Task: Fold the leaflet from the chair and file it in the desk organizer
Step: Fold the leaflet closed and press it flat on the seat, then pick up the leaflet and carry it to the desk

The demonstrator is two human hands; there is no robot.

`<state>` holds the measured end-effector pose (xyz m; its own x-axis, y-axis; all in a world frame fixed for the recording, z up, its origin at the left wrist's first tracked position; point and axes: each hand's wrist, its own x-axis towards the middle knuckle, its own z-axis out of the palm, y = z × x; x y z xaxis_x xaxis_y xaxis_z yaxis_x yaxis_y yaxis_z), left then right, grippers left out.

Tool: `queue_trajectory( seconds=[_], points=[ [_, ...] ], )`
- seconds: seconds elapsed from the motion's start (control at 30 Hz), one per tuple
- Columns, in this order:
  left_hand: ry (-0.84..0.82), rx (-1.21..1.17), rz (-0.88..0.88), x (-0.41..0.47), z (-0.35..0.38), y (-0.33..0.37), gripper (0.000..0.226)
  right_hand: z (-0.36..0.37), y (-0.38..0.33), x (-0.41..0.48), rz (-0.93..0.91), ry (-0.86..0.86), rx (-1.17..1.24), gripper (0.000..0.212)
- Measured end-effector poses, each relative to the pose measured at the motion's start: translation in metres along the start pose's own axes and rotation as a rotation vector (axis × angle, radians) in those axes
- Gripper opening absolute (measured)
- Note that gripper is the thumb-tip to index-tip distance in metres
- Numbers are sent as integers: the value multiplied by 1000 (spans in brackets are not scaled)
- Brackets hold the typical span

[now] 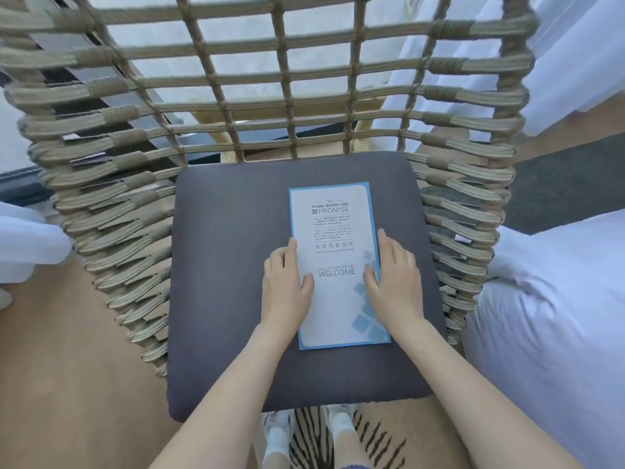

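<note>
A tall white leaflet [333, 228] with a blue border and the word WELCOME lies flat on the dark grey cushion [230, 265] of a woven rope chair [111, 204]. My left hand [285, 282] rests flat along the leaflet's left edge, thumb on the paper. My right hand [394, 275] lies flat on its right edge, thumb pressing near the blue square pattern. Both hands have fingers extended and neither grips the leaflet. No desk organizer is in view.
A bed with white linen [548, 319] stands close on the right. White curtains [575, 62] hang behind the chair. Wooden floor [67, 367] lies to the left. A striped rug [372, 438] and my feet in white shoes show below the seat.
</note>
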<state>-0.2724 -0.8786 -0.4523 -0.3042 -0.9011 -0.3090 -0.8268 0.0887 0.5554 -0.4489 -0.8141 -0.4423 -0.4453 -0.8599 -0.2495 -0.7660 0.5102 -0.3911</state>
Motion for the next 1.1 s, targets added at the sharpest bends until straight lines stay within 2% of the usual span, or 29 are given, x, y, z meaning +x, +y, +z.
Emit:
queue_trajectory(
  seconds=[0.07, 0.23, 0.33, 0.5, 0.73, 0.87, 1.1],
  points=[
    [-7, -87, -100, 6, 6, 3, 72, 5, -4, 5, 64, -19, 60, 65],
    [-50, -294, -115, 3, 17, 7, 74, 22, -14, 1, 166, -94, 213, 64],
    [-78, -504, -258, -1, 5, 1, 68, 14, -9, -3, 275, -110, 477, 66],
    [-217, -815, -323, -24, -37, 4, 59, -23, -11, -24, 386, -232, 786, 53],
    [-250, -902, -275, -89, -143, 55, 59, -133, -56, -93, 273, -279, 993, 59],
    [-203, -925, -171, -119, -216, 98, 59, -211, -91, -128, 146, -226, 1069, 59],
    [-140, -985, -29, -173, -327, 183, 59, -331, -148, -172, 51, -158, 1177, 58]
  ],
)
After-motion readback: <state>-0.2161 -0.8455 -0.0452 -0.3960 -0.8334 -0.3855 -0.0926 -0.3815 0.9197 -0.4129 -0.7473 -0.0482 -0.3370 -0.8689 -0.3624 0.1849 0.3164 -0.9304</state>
